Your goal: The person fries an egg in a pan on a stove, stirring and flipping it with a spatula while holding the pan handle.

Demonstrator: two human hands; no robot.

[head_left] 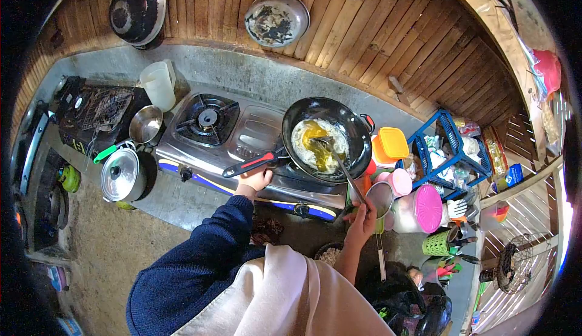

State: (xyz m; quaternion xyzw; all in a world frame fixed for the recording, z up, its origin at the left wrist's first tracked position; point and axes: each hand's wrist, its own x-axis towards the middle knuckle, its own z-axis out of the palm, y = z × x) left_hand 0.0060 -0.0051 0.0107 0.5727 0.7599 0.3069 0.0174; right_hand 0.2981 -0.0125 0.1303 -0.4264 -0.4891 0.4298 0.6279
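A black wok sits on the right burner of a two-burner gas stove. Yellow liquid with white foam around it covers the wok's bottom. My left hand is closed at the wok's black and red handle, fingers partly hidden by it. In my right hand is the long handle of a metal spatula; its blade dips into the foamy liquid. A wire-mesh strainer lies just beside my right hand, its handle pointing toward me.
The left burner holds no pan. Left of the stove stand a lidded pot, a small saucepan and a plastic pitcher. Pink-lidded tubs, an orange container and a blue rack crowd the right side.
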